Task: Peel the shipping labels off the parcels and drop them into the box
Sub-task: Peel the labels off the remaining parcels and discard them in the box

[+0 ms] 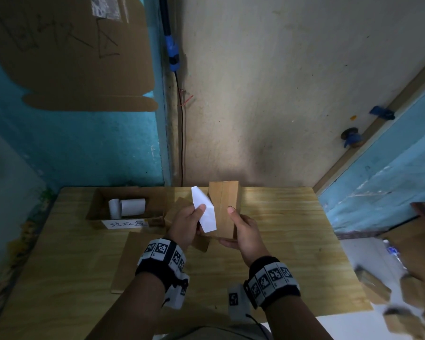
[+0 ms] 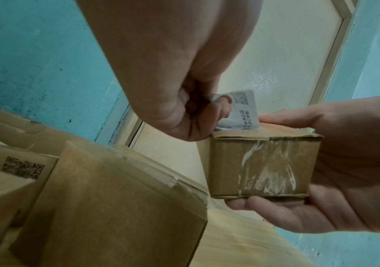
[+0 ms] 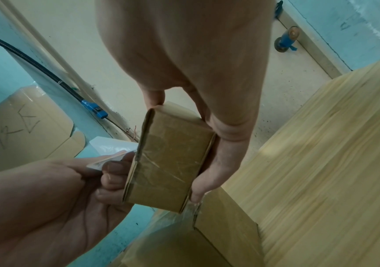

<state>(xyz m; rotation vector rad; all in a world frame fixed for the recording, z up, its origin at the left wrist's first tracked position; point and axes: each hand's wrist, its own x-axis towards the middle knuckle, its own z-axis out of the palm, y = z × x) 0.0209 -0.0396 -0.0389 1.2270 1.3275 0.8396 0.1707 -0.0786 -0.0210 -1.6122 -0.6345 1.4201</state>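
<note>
My right hand [image 1: 241,229] grips a small taped cardboard parcel [image 1: 225,207] above the wooden table, thumb on top and fingers underneath. My left hand [image 1: 187,222] pinches a white shipping label [image 1: 205,211] between thumb and fingers; the label is lifted off the parcel's top along its left edge, blank side up. In the left wrist view the printed label [image 2: 241,110] curls up from the parcel [image 2: 262,166]. The right wrist view shows the parcel's end [image 3: 168,162] and the label [image 3: 111,150] beside it. The open cardboard box [image 1: 125,207] sits at the table's back left.
The box holds two rolled white labels [image 1: 127,206] and bears a handwritten paper sign [image 1: 125,224]. Other cardboard parcels [image 1: 179,207] lie under my hands, and a flat cardboard piece [image 1: 130,261] is at front left. More parcels [image 1: 398,290] are piled off the table's right side.
</note>
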